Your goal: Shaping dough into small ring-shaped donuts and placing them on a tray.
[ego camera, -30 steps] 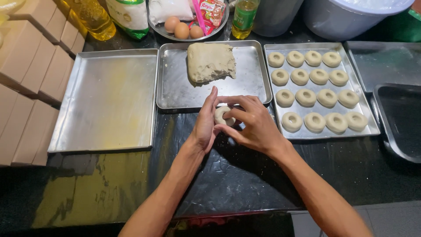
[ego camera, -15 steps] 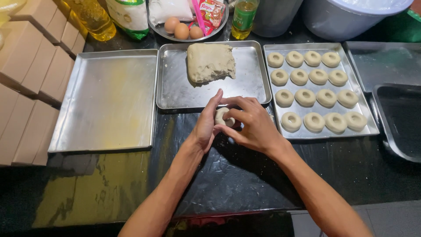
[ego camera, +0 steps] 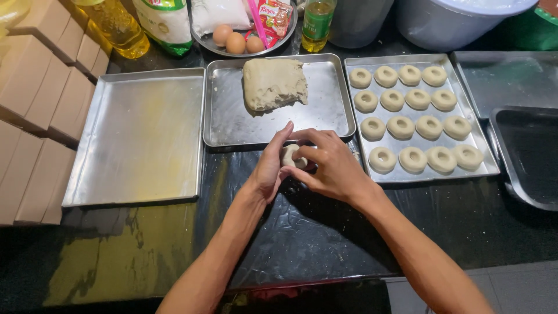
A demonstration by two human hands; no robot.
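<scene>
We have a small piece of dough [ego camera: 289, 154] cupped between our 2 hands on the black counter [ego camera: 325, 232], just below the near rim of the middle tray [ego camera: 232, 125]. Our left hand [ego camera: 268, 168] stands on edge at 9 o'clock of the piece, fingers straight and pressed together against it. Our right hand [ego camera: 334, 168] curls over it from 3 o'clock, fingers bent and pinching the dough at its top. We judge this to be the shaping step: the piece is not yet a ring like the 14 rings [ego camera: 414, 160] on the right tray [ego camera: 479, 139].

The next move likely calls for a gentle, even squeeze so the piece stays round. The dough slab [ego camera: 273, 84] sits at 12 o'clock on the middle tray. The right tray has a bare spot at its near-left corner, at 2 o'clock of our hands. The empty left tray [ego camera: 139, 134] lies at 10 o'clock. Open counter lies toward 6 o'clock; tray rims crowd us at 12.
</scene>
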